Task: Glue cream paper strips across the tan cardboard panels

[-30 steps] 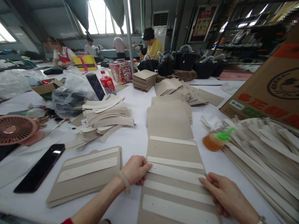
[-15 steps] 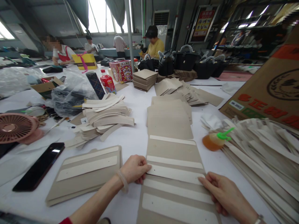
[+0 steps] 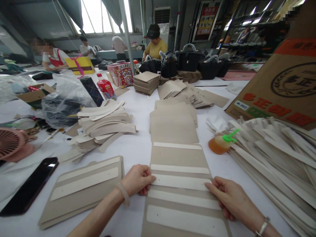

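Pinching both ends of one pale strip (image 3: 181,182), left hand (image 3: 138,180) and right hand (image 3: 229,197) stand apart, probably so it lies straight; overlapping boards (image 3: 181,156) spread beneath.

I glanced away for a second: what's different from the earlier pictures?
The view has swung right, so things sit further left, and the round pink fan is more cut off. Nothing was visibly taken or released: the left hand and right hand still hold the long off-white paper-like strip by its ends.
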{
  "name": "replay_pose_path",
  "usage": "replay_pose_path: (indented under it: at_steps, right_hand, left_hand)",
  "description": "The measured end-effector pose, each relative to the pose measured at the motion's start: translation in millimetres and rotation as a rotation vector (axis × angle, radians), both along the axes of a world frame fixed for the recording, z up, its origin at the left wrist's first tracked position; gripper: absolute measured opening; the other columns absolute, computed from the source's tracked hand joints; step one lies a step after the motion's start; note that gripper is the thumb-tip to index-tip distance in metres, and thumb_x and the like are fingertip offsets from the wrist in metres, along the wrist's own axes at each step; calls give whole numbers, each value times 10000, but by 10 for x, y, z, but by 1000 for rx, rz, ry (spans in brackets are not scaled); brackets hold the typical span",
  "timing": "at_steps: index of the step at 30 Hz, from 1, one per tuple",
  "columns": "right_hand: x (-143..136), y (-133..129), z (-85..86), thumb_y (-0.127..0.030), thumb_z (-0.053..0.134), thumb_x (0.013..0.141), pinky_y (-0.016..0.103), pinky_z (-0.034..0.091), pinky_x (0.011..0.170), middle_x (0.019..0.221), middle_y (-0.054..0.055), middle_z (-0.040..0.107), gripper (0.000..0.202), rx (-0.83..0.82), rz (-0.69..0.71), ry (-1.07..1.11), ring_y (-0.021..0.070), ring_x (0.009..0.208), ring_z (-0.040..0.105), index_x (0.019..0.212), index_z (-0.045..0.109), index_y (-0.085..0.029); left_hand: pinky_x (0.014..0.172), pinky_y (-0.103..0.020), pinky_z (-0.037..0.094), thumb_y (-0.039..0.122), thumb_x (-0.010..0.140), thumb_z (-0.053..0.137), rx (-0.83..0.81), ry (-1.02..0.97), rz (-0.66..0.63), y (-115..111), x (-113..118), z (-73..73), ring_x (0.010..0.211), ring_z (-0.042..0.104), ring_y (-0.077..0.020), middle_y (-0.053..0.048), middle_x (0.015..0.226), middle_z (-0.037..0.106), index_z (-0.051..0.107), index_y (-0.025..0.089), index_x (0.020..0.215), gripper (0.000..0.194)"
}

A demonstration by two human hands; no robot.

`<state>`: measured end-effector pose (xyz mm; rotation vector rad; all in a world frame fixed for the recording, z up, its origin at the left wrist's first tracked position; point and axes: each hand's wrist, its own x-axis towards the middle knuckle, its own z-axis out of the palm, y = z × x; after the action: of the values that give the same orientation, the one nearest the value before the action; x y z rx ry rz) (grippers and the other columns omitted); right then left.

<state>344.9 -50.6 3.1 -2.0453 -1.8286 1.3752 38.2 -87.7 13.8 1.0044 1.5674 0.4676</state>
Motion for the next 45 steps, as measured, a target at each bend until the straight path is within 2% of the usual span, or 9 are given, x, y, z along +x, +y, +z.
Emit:
replay_pose_path:
  at_steps: [29,45]
  right_hand:
    - [0,-7,-1,-469,413,834,140,249,245,427,-61,484,337,10,3,14,95,284,507,617,374,-214]
    - [32,-8,-28,-446,429,829,134,261,241,432,-69,491,317,6,-6,49,90,283,506,621,365,-216]
  left_hand:
    - [311,-174,370,377,687,578,21,-2,-26,-11,-11,-50,320,466,-75,65,417,534,457,193,615,232]
    - [328,-186,388,390,681,582,12,31,-52,-10,-16,-22,343,509,-97,58,432,552,469,194,625,233]
